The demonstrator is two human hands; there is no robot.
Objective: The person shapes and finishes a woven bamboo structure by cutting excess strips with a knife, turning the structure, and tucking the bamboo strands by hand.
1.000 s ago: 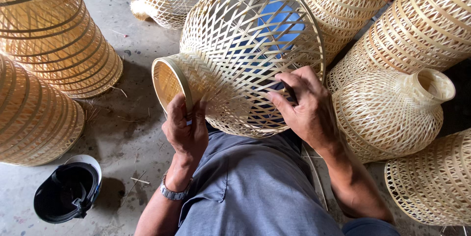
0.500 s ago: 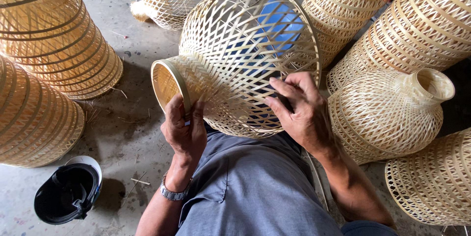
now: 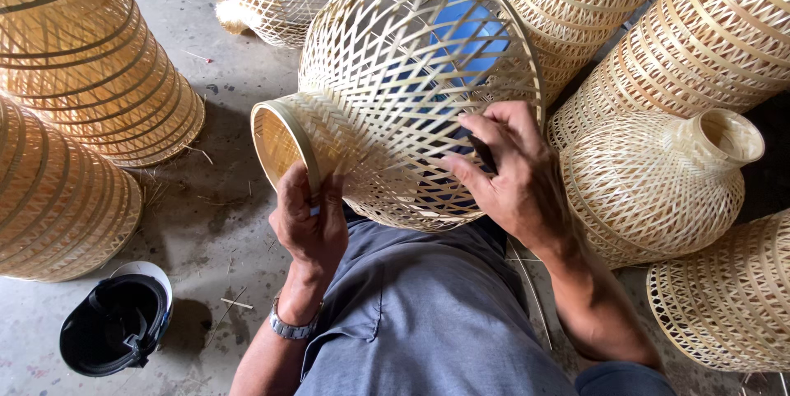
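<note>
Bamboo lampshade point(image 3: 411, 91) lies sideways, neck pointing left, in left hand point(image 3: 309, 219).

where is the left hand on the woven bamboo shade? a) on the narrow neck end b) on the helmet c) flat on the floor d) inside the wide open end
a: the left hand grips the rim of the narrow neck of the bamboo shade, while the right hand rests on its woven side.

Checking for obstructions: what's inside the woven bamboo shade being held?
Through the open weave of the bamboo shade a blue shape shows, either inside or behind it; the lattice hides what it is. The left hand grips the neck; the right hand rests on the body.
</note>
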